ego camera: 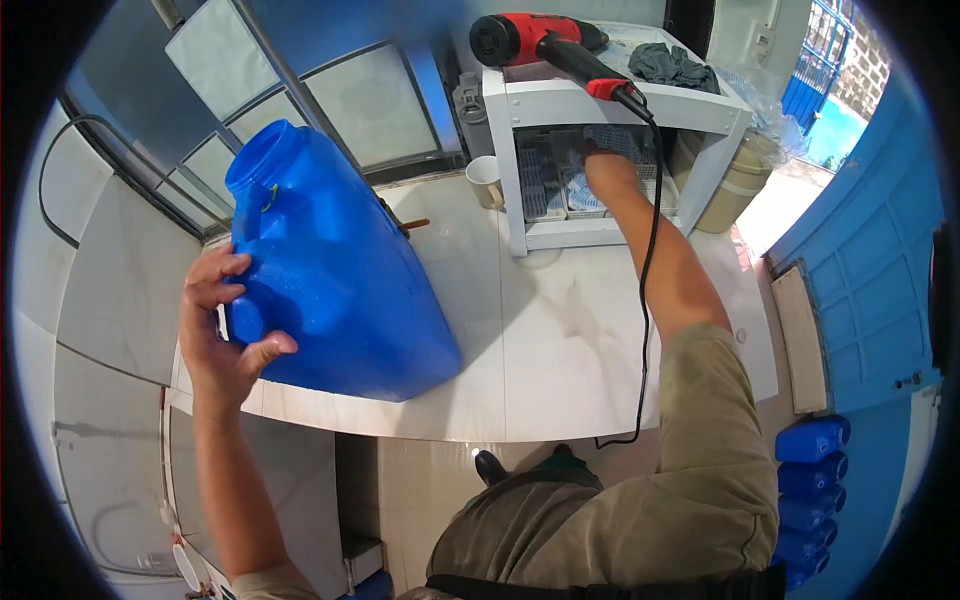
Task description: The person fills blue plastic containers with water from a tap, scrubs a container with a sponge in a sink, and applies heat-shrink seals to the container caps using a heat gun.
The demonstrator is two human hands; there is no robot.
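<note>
A large blue plastic jerrycan (352,300) stands on the white tiled counter (570,360), its wide neck at the upper left and a thin yellow-green tie near the handle. My left hand (217,322) grips it at the left side, fingers and thumb around a rounded protruding part. Under the top of a small white stand (619,101), my right hand (604,169) reaches in among white plastic baskets (540,176). Some blue-and-white pieces (585,193) lie in a basket beside that hand. My right fingertips are hard to make out, so any item in them is hidden.
On the stand lie a red and black heat gun (536,41), its cord (645,300) hanging past my right arm, and a dark crumpled cloth (671,66). A white mug (485,182) stands left of it. Several blue containers (810,487) are stacked by the blue door (870,315).
</note>
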